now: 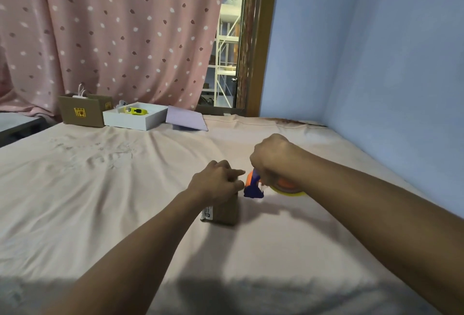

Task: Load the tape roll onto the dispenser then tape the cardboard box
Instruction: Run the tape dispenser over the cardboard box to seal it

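A small brown cardboard box [227, 210] sits on the pale pink sheet near the middle. My left hand [217, 180] rests on its top and holds it down, hiding most of the lid. My right hand [272, 157] grips a blue and orange tape dispenser [253, 186] just to the right of the box, at its far corner. A yellowish tape roll [288, 188] sits on the dispenser under my right wrist. The blue cutter end points at the box's right edge; whether it touches is unclear.
At the back left stand a larger brown carton [82, 112], a white tray [135, 118] holding a yellow object [135, 111], and a lilac sheet [187, 118]. A blue wall [376, 63] borders the right side. A dotted pink curtain [113, 25] hangs behind.
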A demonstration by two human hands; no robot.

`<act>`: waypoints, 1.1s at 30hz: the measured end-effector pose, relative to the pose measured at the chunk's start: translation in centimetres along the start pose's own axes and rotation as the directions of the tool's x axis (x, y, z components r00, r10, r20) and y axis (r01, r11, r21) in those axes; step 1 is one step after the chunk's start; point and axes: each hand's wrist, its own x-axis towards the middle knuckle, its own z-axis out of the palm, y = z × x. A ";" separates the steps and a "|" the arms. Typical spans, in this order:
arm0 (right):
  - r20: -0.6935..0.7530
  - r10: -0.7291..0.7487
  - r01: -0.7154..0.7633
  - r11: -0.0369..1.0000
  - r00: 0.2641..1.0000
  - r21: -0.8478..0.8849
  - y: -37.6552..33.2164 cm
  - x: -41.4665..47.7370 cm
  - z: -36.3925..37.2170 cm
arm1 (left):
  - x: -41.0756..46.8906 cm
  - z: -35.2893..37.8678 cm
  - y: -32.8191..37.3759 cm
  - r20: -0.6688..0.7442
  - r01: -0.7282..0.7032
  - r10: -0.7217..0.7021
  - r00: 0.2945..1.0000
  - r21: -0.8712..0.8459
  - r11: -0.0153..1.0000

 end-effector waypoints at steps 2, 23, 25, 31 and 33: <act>0.002 0.007 -0.008 0.998 1.000 0.062 0.2 -0.2 0.5 | -0.4 0.0 -0.1 0.015 0.007 -0.007 1.000 0.018 1.000; 0.178 0.064 -0.167 -0.155 0.982 0.974 0.3 -1.3 13.4 | 1.9 -0.3 1.8 0.140 0.177 -0.238 0.961 0.349 0.920; 0.151 0.063 -0.135 -0.212 0.987 0.968 -0.3 -1.2 13.6 | 2.2 -0.4 0.6 0.177 0.074 -0.149 0.973 0.374 0.925; 0.117 0.085 -0.085 -0.315 0.989 0.945 -1.5 -0.9 14.6 | 1.8 -1.0 -0.2 0.220 0.055 -0.120 0.968 0.278 0.959; 0.134 0.077 -0.101 -0.339 0.988 0.935 -1.7 -1.3 14.8 | 1.5 -0.8 0.0 0.209 0.038 -0.101 0.973 0.285 0.958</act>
